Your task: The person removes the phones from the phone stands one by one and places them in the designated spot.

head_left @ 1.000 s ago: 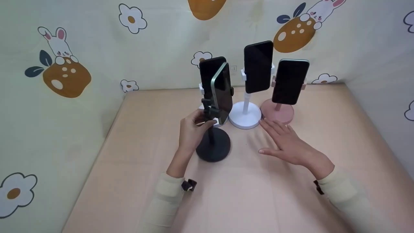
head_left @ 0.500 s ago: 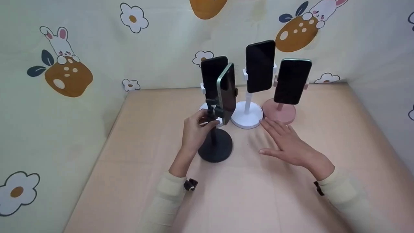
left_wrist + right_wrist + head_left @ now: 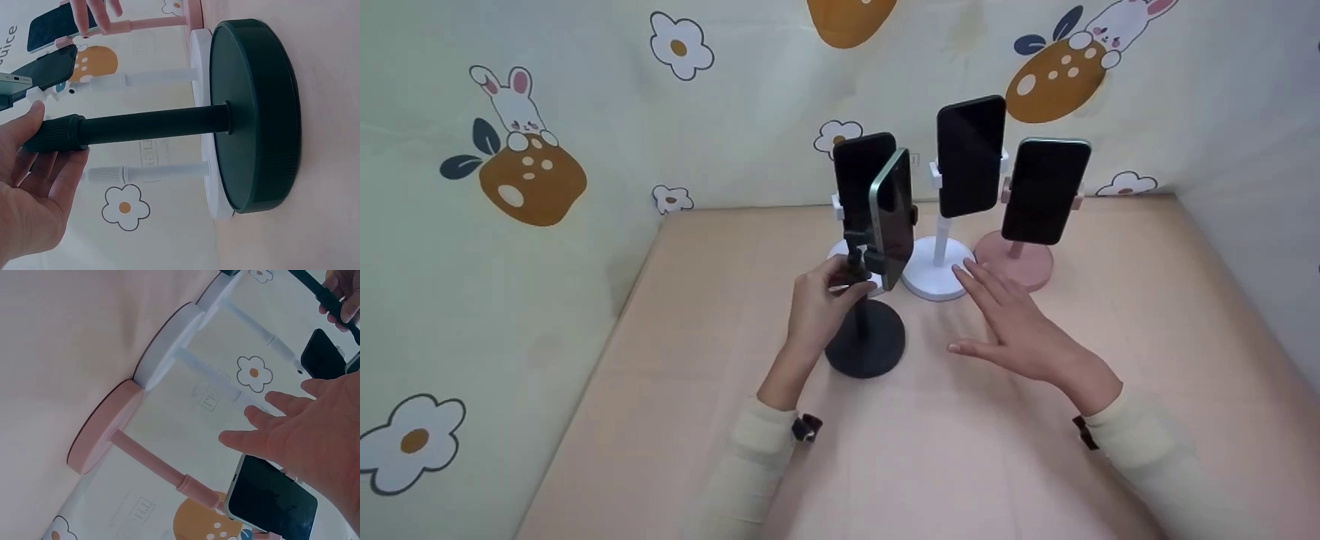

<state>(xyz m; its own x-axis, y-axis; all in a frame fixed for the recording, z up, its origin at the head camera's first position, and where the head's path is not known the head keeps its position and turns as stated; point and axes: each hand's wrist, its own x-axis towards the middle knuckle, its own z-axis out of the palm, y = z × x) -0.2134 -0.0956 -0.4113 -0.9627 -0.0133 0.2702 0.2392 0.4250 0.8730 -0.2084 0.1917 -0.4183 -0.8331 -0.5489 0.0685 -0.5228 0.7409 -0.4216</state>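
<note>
My left hand (image 3: 823, 307) grips the ribbed collar (image 3: 56, 134) at the top of the post of a black phone stand (image 3: 865, 341). A phone with a pale green edge (image 3: 894, 217) is clamped in that stand, turned sideways to the head view. The stand's round base (image 3: 273, 118) sits on the table. My right hand (image 3: 1024, 330) hovers with fingers spread, in front of a white phone stand (image 3: 934, 274) and a pink phone stand (image 3: 1020, 262). In the right wrist view that hand (image 3: 315, 433) holds nothing.
Black-screened phones stand in the white stand (image 3: 971, 157) and the pink one (image 3: 1046, 191). Behind the black stand, partly hidden, another white stand (image 3: 840, 247) holds a phone (image 3: 862, 180). A patterned wall covering (image 3: 757, 97) borders the table (image 3: 720, 315) at the back and sides.
The phone on the black stand has turned slightly, while my left hand keeps its grip. My right hand has shifted slightly left against the stands. The whole head view has drifted a little.
</note>
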